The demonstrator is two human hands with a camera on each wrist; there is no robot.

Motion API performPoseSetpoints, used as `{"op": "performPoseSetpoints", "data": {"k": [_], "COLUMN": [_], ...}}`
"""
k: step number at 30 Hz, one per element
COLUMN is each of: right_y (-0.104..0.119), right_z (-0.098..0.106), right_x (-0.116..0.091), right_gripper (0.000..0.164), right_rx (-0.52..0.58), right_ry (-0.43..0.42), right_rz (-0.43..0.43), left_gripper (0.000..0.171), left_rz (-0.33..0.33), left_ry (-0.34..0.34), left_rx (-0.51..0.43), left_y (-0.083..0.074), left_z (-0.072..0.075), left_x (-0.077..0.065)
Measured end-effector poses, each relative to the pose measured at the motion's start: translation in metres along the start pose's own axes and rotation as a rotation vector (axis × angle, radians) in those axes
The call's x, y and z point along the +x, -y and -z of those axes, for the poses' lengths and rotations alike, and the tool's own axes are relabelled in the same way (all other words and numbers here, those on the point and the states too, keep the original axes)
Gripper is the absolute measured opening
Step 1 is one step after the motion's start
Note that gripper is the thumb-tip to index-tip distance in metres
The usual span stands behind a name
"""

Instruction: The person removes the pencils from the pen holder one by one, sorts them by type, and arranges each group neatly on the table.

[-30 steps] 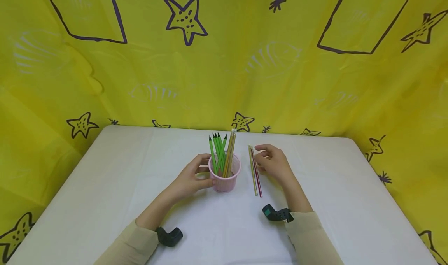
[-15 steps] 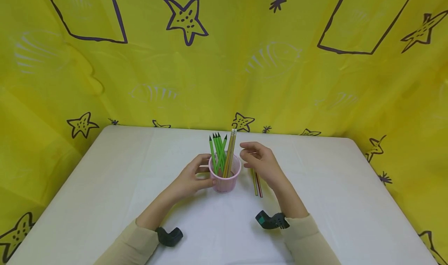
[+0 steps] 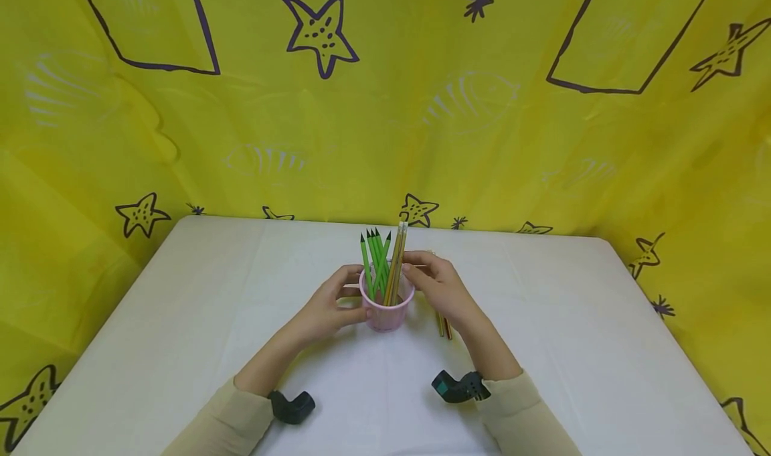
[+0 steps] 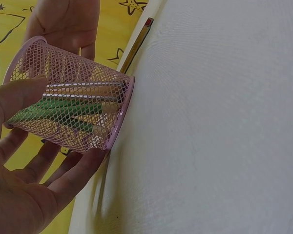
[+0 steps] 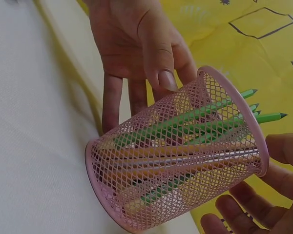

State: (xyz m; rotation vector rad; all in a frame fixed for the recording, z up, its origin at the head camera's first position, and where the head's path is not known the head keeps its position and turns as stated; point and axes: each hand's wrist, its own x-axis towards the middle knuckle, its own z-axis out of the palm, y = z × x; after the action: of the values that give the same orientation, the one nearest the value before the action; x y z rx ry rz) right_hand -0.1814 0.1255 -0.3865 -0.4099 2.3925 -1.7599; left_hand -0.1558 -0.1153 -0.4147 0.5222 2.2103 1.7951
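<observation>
Booth-like; yellow curtain [image 3: 361,134], white table [image 3: 181,322]

A pink cup [image 3: 387,320] stands upright on the white tabletop [image 3: 211,322]. Green pencils [image 3: 380,266] lean in it, dark tips up, beside taller gold pencils [image 3: 394,268] with pale upper ends. The left hand [image 3: 328,309] grips the cup's left side, thumb toward the front. The right hand [image 3: 442,290] is at the rim's right side; whether it touches is hard to tell. Loose pencils [image 3: 448,329] lie right of the cup, mostly hidden by that hand. Beige sleeves [image 3: 225,419] end by black wrist devices [image 3: 292,409]. Behind is a yellow curtain [image 3: 373,141] with dark stars [image 3: 322,34].
</observation>
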Motion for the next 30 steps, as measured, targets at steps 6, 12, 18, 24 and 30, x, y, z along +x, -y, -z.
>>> {"op": "performPoseSetpoints", "data": {"k": [6, 12, 18, 24, 30], "right_y": [0.006, 0.010, 0.009, 0.009, 0.011], "right_z": [0.000, 0.003, 0.004, 0.009, 0.012], "right_x": [-0.003, -0.003, -0.004, -0.003, -0.003], "right_gripper": [0.030, 0.027, 0.026, 0.027, 0.027], "right_rx": [0.019, 0.042, 0.072, 0.087, 0.103], "right_ry": [-0.042, -0.048, -0.037, -0.042, -0.039], "right_rz": [-0.019, -0.013, -0.028, -0.024, -0.021], "left_gripper": [0.069, 0.069, 0.068, 0.069, 0.068], "left_rz": [-0.007, -0.016, -0.020, -0.014, -0.024], "left_ry": [0.001, -0.005, 0.002, 0.000, 0.004], "left_rx": [0.007, 0.009, 0.005, -0.005, -0.004], "left_y": [0.000, 0.001, 0.003, 0.001, 0.001], "left_z": [0.000, 0.000, 0.000, 0.000, -0.001], "left_x": [-0.001, 0.000, 0.000, 0.000, 0.001]}}
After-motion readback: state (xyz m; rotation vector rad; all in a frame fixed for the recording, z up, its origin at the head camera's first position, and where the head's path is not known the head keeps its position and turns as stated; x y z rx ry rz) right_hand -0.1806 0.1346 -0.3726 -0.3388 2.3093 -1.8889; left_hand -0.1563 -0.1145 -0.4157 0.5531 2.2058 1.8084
